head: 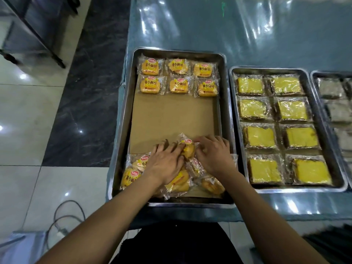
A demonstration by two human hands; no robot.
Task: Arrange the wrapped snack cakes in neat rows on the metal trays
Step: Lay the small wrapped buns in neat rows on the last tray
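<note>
We grasp one wrapped cake [187,147] between our left hand [165,162] and right hand [215,156] above the loose heap [177,180] in the paper-lined tray [123,119], where six cakes [179,78] sit in two rows, beside a tray of eight yellow squares [231,111].

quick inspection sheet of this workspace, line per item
surface: table covered with shiny clear plastic.
job's things: left tray, brown paper liner; six wrapped buns in two rows of three at its far end; loose pile of buns at its near end. middle tray holds eight yellow cakes, four rows of two. right tray cut off, pale wrapped pieces.
clutter: nothing seen.
hands: left hand and right hand both on one bun atop the pile; grip unclear.
cables: grey cable loops on the floor, near left.
surroundings: tiled floor, metal rack legs far left.
</note>
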